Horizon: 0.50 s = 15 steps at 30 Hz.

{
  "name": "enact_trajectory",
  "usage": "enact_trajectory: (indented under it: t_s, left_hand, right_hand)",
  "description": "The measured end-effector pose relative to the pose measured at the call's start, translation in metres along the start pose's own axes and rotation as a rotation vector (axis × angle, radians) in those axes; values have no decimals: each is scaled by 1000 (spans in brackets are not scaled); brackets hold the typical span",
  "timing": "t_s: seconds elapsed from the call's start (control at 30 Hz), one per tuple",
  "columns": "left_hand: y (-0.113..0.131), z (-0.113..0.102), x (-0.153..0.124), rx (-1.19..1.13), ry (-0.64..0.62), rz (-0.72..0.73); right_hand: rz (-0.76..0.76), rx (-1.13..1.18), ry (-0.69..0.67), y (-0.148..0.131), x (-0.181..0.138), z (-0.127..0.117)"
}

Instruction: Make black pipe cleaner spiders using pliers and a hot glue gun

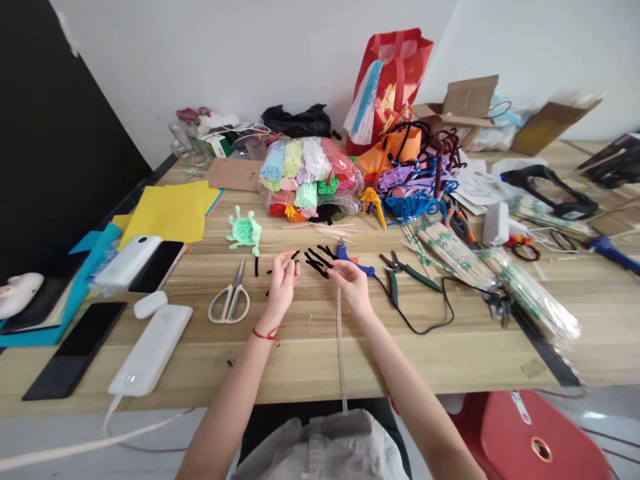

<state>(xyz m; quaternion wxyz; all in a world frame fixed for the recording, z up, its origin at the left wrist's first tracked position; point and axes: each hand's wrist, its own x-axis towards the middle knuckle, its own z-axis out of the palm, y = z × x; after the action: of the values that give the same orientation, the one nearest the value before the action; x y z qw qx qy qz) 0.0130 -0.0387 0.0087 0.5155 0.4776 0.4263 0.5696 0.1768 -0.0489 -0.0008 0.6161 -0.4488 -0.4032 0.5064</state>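
My left hand (281,283) is raised over the wooden table (310,347), fingers curled in a pinch on a short black pipe-cleaner piece (293,256). My right hand (349,279) is beside it, fingers closed on a bunch of short black pipe-cleaner pieces (316,260) that fan out to the left. A red string is tied round my left wrist. More black bits (257,267) lie on the table by the hands. White-handled scissors (230,300) rest just left of my left hand. A blue glue gun (350,257) lies behind my right hand, and a clear glue stick (341,347) runs toward me.
A green pipe-cleaner figure (245,231) and a bag of coloured pipe cleaners (310,177) sit behind the hands. Pliers (400,267), bundles of bamboo skewers (480,263) and a black cord lie right. Phones and power banks (150,347) lie left, yellow paper (167,213) beyond. A red stool (530,433) stands lower right.
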Motion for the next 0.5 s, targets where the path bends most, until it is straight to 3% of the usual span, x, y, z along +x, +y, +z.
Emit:
enact_trajectory:
  t_s: [0.13, 0.27, 0.5]
  left_hand:
    - [7, -2, 0, 40, -63, 62]
    - [7, 1, -2, 84, -115, 10]
    - [-7, 3, 0, 183, -40, 17]
  right_hand:
    - [-46, -93, -18, 4, 0, -1]
    - [-70, -123, -39, 6, -1, 1]
    - [-94, -113, -82, 9, -1, 2]
